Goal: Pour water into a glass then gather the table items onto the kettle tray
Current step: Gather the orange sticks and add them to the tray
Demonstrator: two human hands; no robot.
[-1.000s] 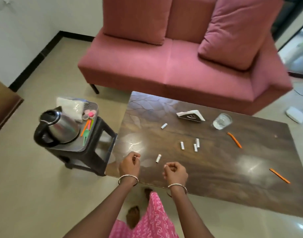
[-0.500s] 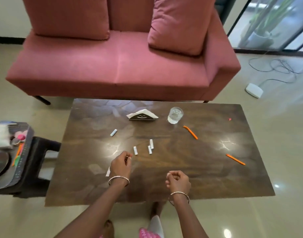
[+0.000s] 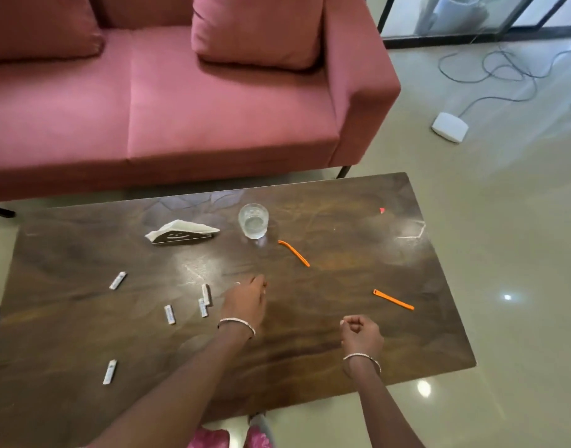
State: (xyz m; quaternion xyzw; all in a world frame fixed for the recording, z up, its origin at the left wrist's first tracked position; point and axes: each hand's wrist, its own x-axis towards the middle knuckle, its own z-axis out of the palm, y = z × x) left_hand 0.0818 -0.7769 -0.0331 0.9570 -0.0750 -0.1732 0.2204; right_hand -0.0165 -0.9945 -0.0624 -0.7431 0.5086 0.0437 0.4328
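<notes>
Reaching over the dark wooden table (image 3: 342, 360) with the left hand (image 3: 245, 302), stretched loosely toward 12 o'clock near the table's middle and gripping nothing; impossible to tell whether touching the wood. Holding the right hand (image 3: 361, 334) at 4 o'clock of the left, well apart from it, curled into a fist with nothing showing inside. Wearing a bangle on each wrist.

Seeing the glass (image 3: 253, 220) upright at 12 o'clock on the table, partly filled with water, touched by neither hand. Finding the napkin holder (image 3: 180, 234) at 9 o'clock of the glass, near it. Noting the first orange stick (image 3: 294, 253) at 4 o'clock of the glass and the second orange stick (image 3: 393, 299) at 1 o'clock of the right hand.

Counting white packets lying flat: the paired sachets (image 3: 206, 293) just at 9 o'clock of the left hand, the third sachet (image 3: 169, 314) beyond them, the far sachet (image 3: 117, 280) at 10 o'clock on the table, the near sachet (image 3: 109, 371) at 8 o'clock.

Facing a pink sofa (image 3: 213, 124) at 12 o'clock beyond the table.
</notes>
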